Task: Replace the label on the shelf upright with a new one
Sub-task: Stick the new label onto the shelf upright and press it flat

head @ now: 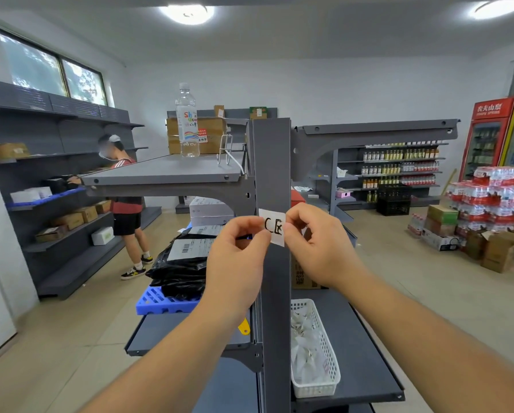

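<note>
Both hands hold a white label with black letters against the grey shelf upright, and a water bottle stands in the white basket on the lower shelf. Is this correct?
One detail is wrong. In the head view the water bottle stands on the top shelf, not in the white basket on the lower shelf. The rest holds: the left hand and right hand hold the white label against the grey shelf upright.

The label [273, 226] is white with black hand-drawn letters, set against the dark grey shelf upright [272, 168]. The shelf boards [166, 171] share that grey. A clear water bottle [186, 122] carries a white wrap with rainbow stripes and red and blue lettering. The parcel bags [179, 272] are glossy black with white barcode slips, lying on a bright blue crate [160, 302]. The perforated basket [318, 353] is white. One fridge [485, 135] is red.
</note>
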A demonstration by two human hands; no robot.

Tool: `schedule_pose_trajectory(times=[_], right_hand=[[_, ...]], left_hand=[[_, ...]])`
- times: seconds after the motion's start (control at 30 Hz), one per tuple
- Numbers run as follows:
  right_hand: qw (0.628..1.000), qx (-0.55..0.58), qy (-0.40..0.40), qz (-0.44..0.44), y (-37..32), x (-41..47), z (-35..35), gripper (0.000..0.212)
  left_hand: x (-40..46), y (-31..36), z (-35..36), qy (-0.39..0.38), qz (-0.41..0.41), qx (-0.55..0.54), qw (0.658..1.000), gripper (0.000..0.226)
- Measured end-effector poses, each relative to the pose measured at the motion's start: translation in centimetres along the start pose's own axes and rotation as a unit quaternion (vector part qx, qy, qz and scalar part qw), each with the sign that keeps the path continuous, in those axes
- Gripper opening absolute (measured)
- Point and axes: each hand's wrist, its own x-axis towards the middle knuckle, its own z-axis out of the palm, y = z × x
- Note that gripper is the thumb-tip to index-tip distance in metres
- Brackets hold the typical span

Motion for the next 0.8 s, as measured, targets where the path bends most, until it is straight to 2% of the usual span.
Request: schedule_pose_trajectory(times=[0.13, 0.3, 0.6, 0.8], right_hand=[[0.999, 0.013, -0.022, 0.022, 0.2, 0.5, -0.4, 0.011], [0.999, 0.013, -0.029, 0.039, 0.5, 0.9, -0.6, 0.013], [0.995, 0.052, 0.013, 0.078, 0.5, 2.0, -0.8, 0.012], [0.996, 0.027, 0.025, 0.082, 1.0, 2.8, -0.3, 0.012]], left_hand=[[0.9, 0.2, -0.4, -0.030, -0.023, -0.012, 0.999, 0.014], [1.8, 0.1, -0.5, -0.026, -0.001, 0.029, 0.999, 0.010], [3.1, 0.3, -0.1, 0.000, 0.041, 0.053, 0.998, 0.011], [4.1, 0.1, -0.2, 0.003, 0.078, 0.112, 0.991, 0.014]])
